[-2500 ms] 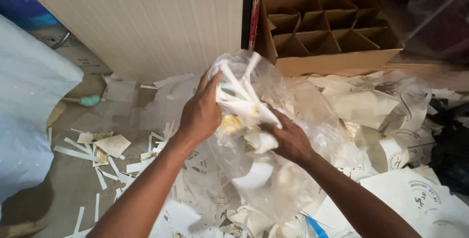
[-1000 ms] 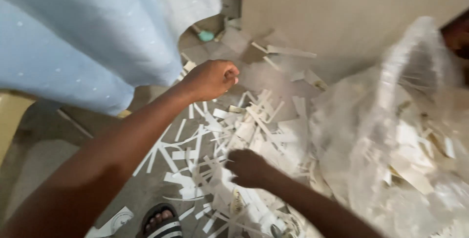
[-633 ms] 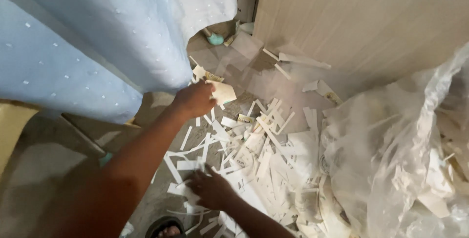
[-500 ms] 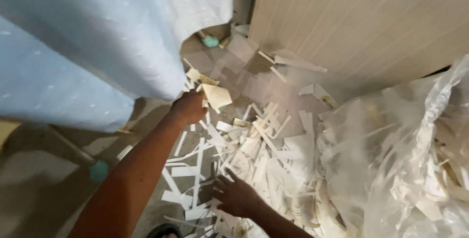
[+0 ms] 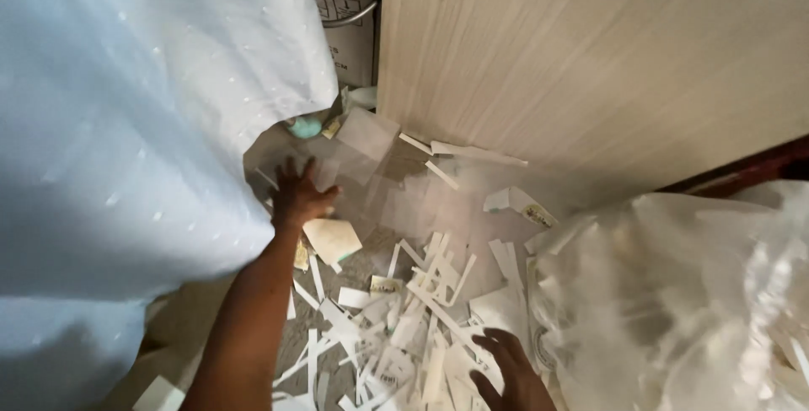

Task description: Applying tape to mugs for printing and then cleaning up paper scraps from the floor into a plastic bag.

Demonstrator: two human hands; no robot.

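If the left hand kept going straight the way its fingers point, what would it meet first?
Probably the clear plastic sheet lying on the floor just past the left hand's fingertips, then the teal object under the pale blue cloth. Depth is hard to judge.

Big cloth [image 5: 126, 124] hangs at left. Wood panel [image 5: 590, 57] stands at back right, box [image 5: 341, 23] behind it in gap. Paper strips [image 5: 404, 318] lie on floor in middle. Left hand [image 5: 299, 196] flat on floor just beside cloth edge, card piece [image 5: 331, 239] just below it. Right hand [image 5: 506, 369] on strips at bottom, touching plastic bag [image 5: 674, 293] at right.
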